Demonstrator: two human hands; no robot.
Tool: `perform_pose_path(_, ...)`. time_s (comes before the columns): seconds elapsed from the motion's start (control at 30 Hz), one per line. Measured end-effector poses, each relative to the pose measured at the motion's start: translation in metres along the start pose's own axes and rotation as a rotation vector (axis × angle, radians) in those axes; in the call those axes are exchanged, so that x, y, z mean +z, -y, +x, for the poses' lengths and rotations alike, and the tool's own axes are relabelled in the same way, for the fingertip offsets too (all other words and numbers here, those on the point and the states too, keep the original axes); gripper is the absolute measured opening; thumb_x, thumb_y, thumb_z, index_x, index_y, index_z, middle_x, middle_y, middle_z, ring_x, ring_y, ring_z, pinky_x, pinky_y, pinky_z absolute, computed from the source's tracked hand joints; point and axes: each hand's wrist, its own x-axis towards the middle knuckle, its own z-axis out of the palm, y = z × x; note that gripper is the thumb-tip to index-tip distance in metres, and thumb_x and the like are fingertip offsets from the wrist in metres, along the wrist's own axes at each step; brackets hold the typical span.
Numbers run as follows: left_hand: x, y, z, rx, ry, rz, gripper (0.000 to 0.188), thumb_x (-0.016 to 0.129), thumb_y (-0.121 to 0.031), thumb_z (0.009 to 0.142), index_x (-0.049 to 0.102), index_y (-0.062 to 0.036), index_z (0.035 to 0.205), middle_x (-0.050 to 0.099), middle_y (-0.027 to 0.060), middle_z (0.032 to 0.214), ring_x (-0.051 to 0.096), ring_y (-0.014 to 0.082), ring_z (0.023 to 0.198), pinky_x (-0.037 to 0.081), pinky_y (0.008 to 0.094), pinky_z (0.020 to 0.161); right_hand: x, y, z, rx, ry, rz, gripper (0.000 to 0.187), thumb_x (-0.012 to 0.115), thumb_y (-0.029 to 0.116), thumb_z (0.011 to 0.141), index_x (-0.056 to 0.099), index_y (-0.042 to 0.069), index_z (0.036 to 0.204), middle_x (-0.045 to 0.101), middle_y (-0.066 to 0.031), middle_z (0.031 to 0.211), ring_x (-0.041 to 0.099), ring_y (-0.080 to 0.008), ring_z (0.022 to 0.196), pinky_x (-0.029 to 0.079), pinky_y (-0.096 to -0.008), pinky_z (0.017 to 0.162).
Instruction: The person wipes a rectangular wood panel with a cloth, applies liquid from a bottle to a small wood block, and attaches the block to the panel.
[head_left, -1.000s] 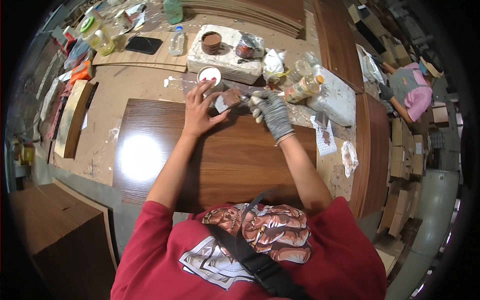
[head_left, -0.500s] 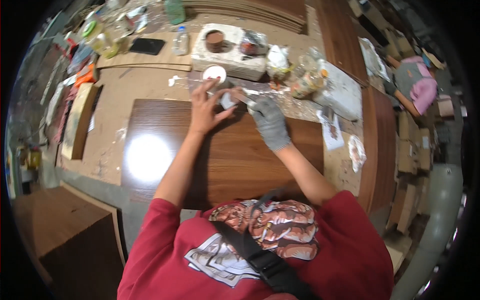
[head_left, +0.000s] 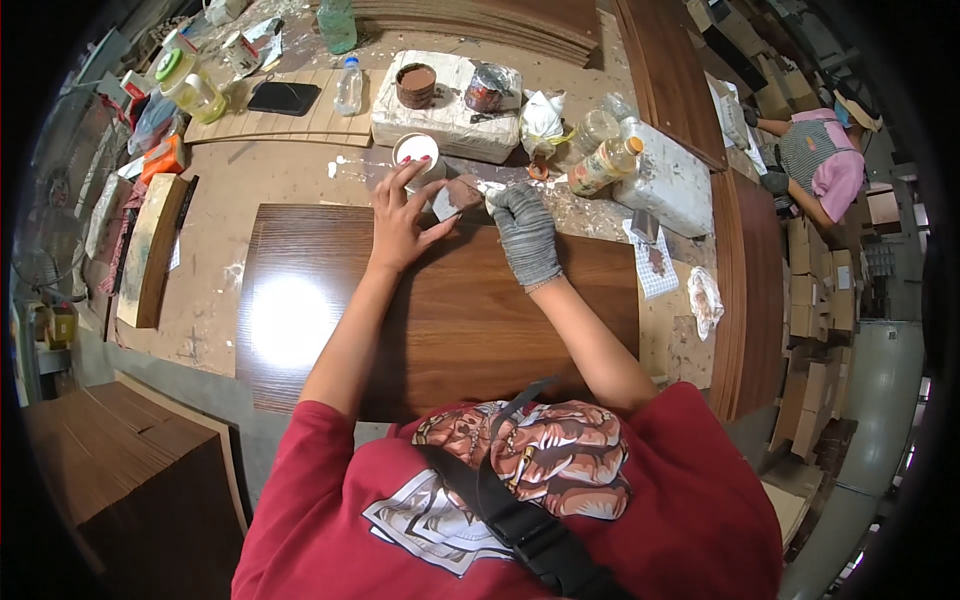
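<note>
My bare left hand [head_left: 402, 222] is above the far edge of a dark wood-grain board [head_left: 500, 310]. Its fingers close around a small pale flat piece [head_left: 442, 208], and the fingertips overlap a white cup [head_left: 416, 150] with white contents. In a grey knit glove, my right hand [head_left: 526, 232] grips what looks like a putty knife [head_left: 466, 191], its flat end smeared brown. That end meets or overlaps the pale piece; whether they touch I cannot tell. The glove hides most of the handle.
A whitish block [head_left: 450, 135] behind bears a brown-filled cup [head_left: 416, 84] and a dark jar [head_left: 487, 88]. A yellow-capped bottle [head_left: 606, 163] leans at right. A phone [head_left: 284, 97] lies far left. Stacked boards [head_left: 755, 300] line the right side; a co-worker [head_left: 825, 165] is beyond.
The brown-smeared tool has swung flatter against the pale piece between my hands. My right hand has shifted slightly left; the whole view has tilted a little.
</note>
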Motion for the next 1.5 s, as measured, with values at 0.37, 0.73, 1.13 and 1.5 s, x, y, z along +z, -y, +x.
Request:
perform_pose_path(0.37, 0.004, 0.001, 0.000, -0.003, -0.002, 0.035, 0.054, 0.081, -0.037, 0.075, 0.067, -0.0203, 0.125, 0.046, 0.0043, 0.148, 0.038, 0.0324, 0.138, 0.032, 0.0477, 0.113, -0.017, 0.009, 0.016, 0.713, 0.099, 0.650, 0.008, 0.065, 0.005, 0.095, 0.068, 0.008, 0.102, 0.061, 0.0004, 0.071, 0.048, -0.0029, 0.052, 0.038, -0.0204, 0.042)
perform_pose_path(0.73, 0.007, 0.000, 0.002, 0.021, 0.040, 0.036, 0.051, 0.081, -0.037, 0.076, 0.069, -0.0156, 0.122, 0.047, 0.0079, 0.148, 0.038, 0.0345, 0.139, 0.031, 0.0486, 0.114, -0.004, -0.023, 0.016, 0.823, 0.009, 0.730, 0.013, 0.070, 0.014, 0.094, 0.062, 0.008, 0.103, 0.060, 0.0007, 0.070, 0.048, -0.0049, 0.046, 0.035, -0.0224, 0.036)
perform_pose_path(1.13, 0.012, -0.008, 0.002, 0.043, 0.054, 0.084, 0.050, 0.084, -0.030, 0.074, 0.071, -0.0160, 0.120, 0.048, 0.0113, 0.148, 0.035, 0.0363, 0.141, 0.030, 0.0499, 0.116, 0.004, -0.032, 0.022, 0.087, -0.137, 0.269, 0.007, 0.065, 0.005, 0.091, 0.065, 0.002, 0.097, 0.068, -0.0135, 0.091, 0.064, -0.0285, 0.085, 0.053, -0.0377, 0.080)
perform_pose_path(1.5, 0.008, 0.004, -0.007, -0.011, -0.014, -0.017, 0.051, 0.084, -0.032, 0.075, 0.071, -0.0116, 0.120, 0.046, 0.0115, 0.148, 0.035, 0.0377, 0.140, 0.029, 0.0503, 0.116, -0.001, -0.007, 0.004, 0.060, -0.022, 0.281, 0.013, 0.066, 0.016, 0.094, 0.067, 0.004, 0.099, 0.063, -0.0148, 0.090, 0.060, -0.0341, 0.088, 0.050, -0.0431, 0.083)
